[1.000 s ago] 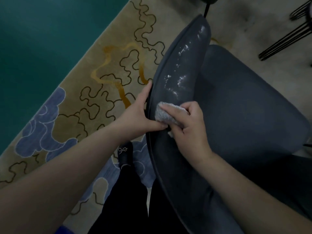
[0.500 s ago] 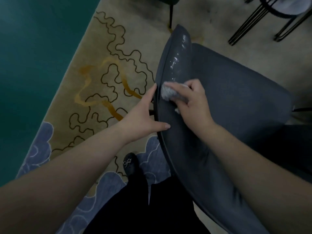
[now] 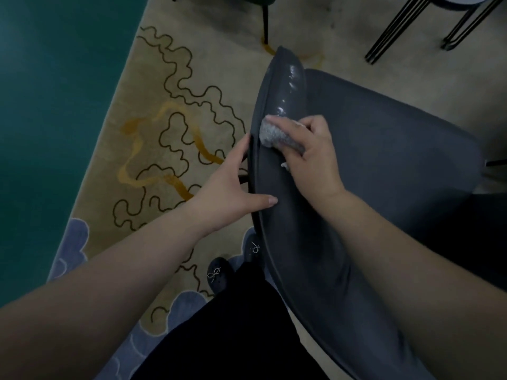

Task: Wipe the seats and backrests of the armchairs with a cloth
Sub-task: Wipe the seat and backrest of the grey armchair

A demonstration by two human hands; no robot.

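The rug (image 3: 170,127) spreads out past my left fingers, with my shoes (image 3: 219,272) on it back near my wrists. The armchair (image 3: 384,165) fills everything under and to the right of my hands: its seat lies beyond my right knuckles, and the backrest (image 3: 285,215) runs as a long ridge between my two hands. My left hand (image 3: 230,187) braces that ridge, thumb laid flat on the near face, the other fingers straight and together down the rear face. My right hand (image 3: 312,157) has its fingers curled round the cloth (image 3: 274,134), bunched into a wad and pressed on the ridge just ahead of my left fingertips.

Beyond the cloth the ridge glistens, likely still wet or unwiped. The wad is small, so a fast stroke could skip those patches or only smear them. My pinch is loose-looking at the trailing corner; the cloth could slip out. If my left hand slackens, the chair may shift under the push.
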